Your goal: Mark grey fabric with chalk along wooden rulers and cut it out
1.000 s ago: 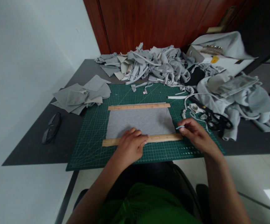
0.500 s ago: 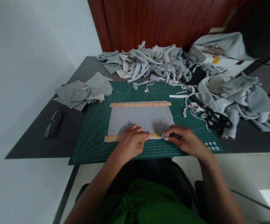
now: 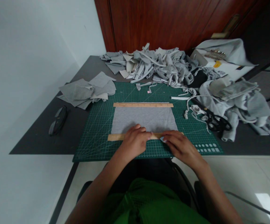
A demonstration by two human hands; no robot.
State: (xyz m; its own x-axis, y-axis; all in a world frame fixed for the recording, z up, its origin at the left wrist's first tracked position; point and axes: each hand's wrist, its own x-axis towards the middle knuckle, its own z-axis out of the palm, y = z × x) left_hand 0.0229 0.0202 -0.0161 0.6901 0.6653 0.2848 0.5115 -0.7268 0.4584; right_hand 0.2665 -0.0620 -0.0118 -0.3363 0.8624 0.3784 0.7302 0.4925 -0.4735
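A small pale blue marker, seemingly tailor's chalk (image 3: pixel 162 139), is pinched in the grip of the right hand (image 3: pixel 180 146), fingertips closed on it, just below the centre of the frame. Its tip is set against the lower edge of the near wooden ruler (image 3: pixel 116 137). The left hand (image 3: pixel 135 141) is laid flat on that ruler, fingers spread and pressing down, with nothing clasped in its grip.

A skewed line is judged the main risk: the ruler is pinned only near its middle, so its free left end could pivot if the chalk is pushed sideways against it. The knit fabric beneath could also be dragged and puckered by the chalk, leaving a wavering mark. The chalk is mostly hidden by the fingers, so how worn its edge is cannot be told.

The grey fabric piece (image 3: pixel 145 119) is seen at the centre of the frame, lying smooth and roughly rectangular on the green cutting mat (image 3: pixel 93 146), slightly wider at its lower edge. Its upper edge is covered by a second wooden ruler (image 3: pixel 143 105), its lower edge by the near one.

Black scissors (image 3: pixel 215 120) lie right of the mat, grey offcuts (image 3: pixel 155 63) are heaped along the top, a stack of cut pieces (image 3: pixel 85 91) sits upper left, and eyeglasses (image 3: pixel 57 119) rest on the dark surface (image 3: pixel 32 140) at the left.
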